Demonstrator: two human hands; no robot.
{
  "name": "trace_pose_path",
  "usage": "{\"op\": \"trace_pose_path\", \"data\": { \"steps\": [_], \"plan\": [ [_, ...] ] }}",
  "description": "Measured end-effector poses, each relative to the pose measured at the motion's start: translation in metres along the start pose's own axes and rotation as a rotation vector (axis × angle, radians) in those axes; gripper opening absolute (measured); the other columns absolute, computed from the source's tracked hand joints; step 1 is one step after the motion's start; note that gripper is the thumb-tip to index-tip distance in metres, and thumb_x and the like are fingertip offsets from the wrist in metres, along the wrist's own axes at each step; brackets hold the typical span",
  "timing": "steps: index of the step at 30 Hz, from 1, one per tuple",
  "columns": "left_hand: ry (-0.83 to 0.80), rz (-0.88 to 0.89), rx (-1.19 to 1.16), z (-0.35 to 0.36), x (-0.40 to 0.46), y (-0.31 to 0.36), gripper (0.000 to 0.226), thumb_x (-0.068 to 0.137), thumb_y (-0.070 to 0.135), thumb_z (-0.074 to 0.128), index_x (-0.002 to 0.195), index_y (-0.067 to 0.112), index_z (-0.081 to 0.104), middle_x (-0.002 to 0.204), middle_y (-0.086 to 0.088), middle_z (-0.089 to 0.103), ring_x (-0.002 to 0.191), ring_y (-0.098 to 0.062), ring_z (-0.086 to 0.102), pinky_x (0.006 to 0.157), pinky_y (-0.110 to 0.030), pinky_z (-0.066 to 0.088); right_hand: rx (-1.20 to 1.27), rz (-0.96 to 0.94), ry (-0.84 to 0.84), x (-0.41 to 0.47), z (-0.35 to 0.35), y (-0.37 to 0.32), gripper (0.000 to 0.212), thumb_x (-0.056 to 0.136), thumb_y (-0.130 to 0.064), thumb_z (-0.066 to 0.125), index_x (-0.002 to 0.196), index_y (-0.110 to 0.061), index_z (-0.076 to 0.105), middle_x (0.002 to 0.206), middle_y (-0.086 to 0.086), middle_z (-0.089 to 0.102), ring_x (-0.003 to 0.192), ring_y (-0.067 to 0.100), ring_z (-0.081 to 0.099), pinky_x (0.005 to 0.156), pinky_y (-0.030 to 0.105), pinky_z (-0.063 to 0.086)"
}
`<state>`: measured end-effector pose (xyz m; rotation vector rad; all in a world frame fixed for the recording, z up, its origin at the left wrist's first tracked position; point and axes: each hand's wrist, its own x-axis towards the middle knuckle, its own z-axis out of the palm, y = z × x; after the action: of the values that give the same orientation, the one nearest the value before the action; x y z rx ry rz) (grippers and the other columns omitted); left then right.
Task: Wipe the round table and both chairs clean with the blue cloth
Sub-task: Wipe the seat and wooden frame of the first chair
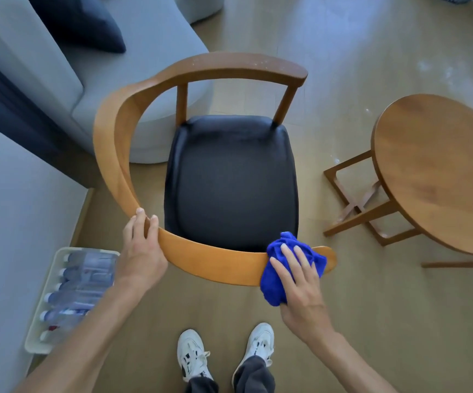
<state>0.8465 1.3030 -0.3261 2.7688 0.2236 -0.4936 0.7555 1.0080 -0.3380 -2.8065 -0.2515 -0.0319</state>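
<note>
A wooden chair (110, 143) with a curved armrest rail and a black padded seat (231, 180) stands in front of me. My left hand (140, 246) grips the near-left bend of the rail, fingers curled over its top edge. My right hand (300, 282) presses the bunched blue cloth (275, 279) flat against the near-right end of the rail, fingers straight. The round wooden table (439, 171) stands at the right, partly cut off by the frame edge. Only one chair is in view.
A grey sofa (110, 72) with a dark cushion (79, 21) sits behind the chair at the left. A white tray (56, 258) of several water bottles lies on the floor by my left arm. My two white shoes (224, 353) stand below the chair.
</note>
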Motion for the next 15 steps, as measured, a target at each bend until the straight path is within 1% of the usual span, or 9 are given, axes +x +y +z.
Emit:
{"op": "trace_pose_path", "data": {
  "steps": [2,4,6,7,8,9,11,13,15],
  "plan": [
    [0.005,0.027,0.001,-0.001,0.0,-0.003,0.057,0.097,0.011,0.047,0.15,0.011,0.025,0.159,-0.011,0.011,0.145,-0.029,0.011,0.109,-0.048,0.034,0.04,-0.107,-0.041,0.02,0.018,-0.059,0.077,0.055,0.002,0.076,0.129,-0.01,0.059,0.144,0.015,0.045,0.135,0.039,0.038,0.104,0.06,0.035],
    [0.026,0.068,-0.052,-0.004,0.004,-0.011,0.053,0.097,0.008,0.047,0.148,0.009,0.031,0.158,-0.011,0.019,0.144,-0.028,0.017,0.112,-0.044,0.031,0.113,-0.141,-0.095,0.054,0.036,-0.122,0.071,0.067,-0.005,0.073,0.135,-0.013,0.054,0.147,0.013,0.042,0.137,0.036,0.037,0.106,0.058,0.035],
    [0.033,0.112,-0.206,-0.013,0.01,-0.02,0.045,0.098,0.004,0.042,0.143,0.009,0.041,0.152,-0.009,0.035,0.139,-0.024,0.03,0.112,-0.032,0.028,0.171,-0.156,-0.151,0.089,0.051,-0.168,0.075,0.078,-0.01,0.067,0.146,-0.015,0.037,0.155,0.012,0.027,0.144,0.034,0.021,0.113,0.055,0.023],
    [0.033,0.119,-0.306,-0.019,0.011,-0.024,0.042,0.099,0.006,0.038,0.141,0.014,0.045,0.147,-0.004,0.043,0.134,-0.021,0.037,0.11,-0.025,0.029,0.181,-0.167,-0.202,0.103,0.057,-0.18,0.083,0.079,-0.013,0.068,0.15,-0.015,0.026,0.159,0.011,0.018,0.147,0.032,0.011,0.116,0.054,0.016],
    [0.025,0.109,-0.392,-0.024,0.011,-0.027,0.041,0.101,0.01,0.035,0.14,0.02,0.045,0.142,0.002,0.047,0.131,-0.018,0.042,0.106,-0.021,0.03,0.186,-0.166,-0.252,0.114,0.061,-0.184,0.093,0.077,-0.017,0.071,0.152,-0.015,0.017,0.16,0.01,0.011,0.147,0.031,0.004,0.117,0.053,0.011],
    [0.012,0.087,-0.45,-0.027,0.01,-0.028,0.042,0.103,0.015,0.034,0.143,0.024,0.04,0.143,0.005,0.046,0.132,-0.017,0.042,0.104,-0.023,0.03,0.195,-0.164,-0.29,0.119,0.062,-0.181,0.1,0.074,-0.019,0.075,0.152,-0.015,0.012,0.16,0.009,0.008,0.147,0.03,0.001,0.118,0.051,0.009],
    [-0.004,0.066,-0.498,-0.025,0.005,-0.026,0.047,0.102,0.019,0.038,0.149,0.024,0.03,0.151,0.003,0.037,0.138,-0.017,0.034,0.107,-0.031,0.028,0.213,-0.193,-0.306,0.115,0.056,-0.163,0.105,0.071,-0.021,0.077,0.152,-0.014,0.011,0.16,0.007,0.008,0.147,0.026,0.0,0.119,0.047,0.007],
    [0.033,0.139,-0.424,-0.017,-0.004,-0.015,0.051,0.101,0.021,0.043,0.15,0.02,0.028,0.156,0.0,0.028,0.144,-0.017,0.024,0.114,-0.039,0.024,0.221,-0.245,-0.31,0.095,0.048,-0.136,0.105,0.07,-0.021,0.077,0.152,-0.012,0.012,0.161,0.005,0.009,0.148,0.022,-0.001,0.12,0.046,0.007],
    [0.065,0.275,-0.276,-0.007,-0.015,0.003,0.055,0.097,0.031,0.039,0.149,0.019,0.03,0.158,-0.001,0.021,0.147,-0.019,0.015,0.118,-0.045,0.019,0.207,-0.293,-0.319,0.074,0.04,-0.11,0.104,0.072,-0.021,0.075,0.153,-0.011,0.011,0.161,0.003,0.007,0.148,0.019,-0.005,0.12,0.045,0.006]
  ]
}}
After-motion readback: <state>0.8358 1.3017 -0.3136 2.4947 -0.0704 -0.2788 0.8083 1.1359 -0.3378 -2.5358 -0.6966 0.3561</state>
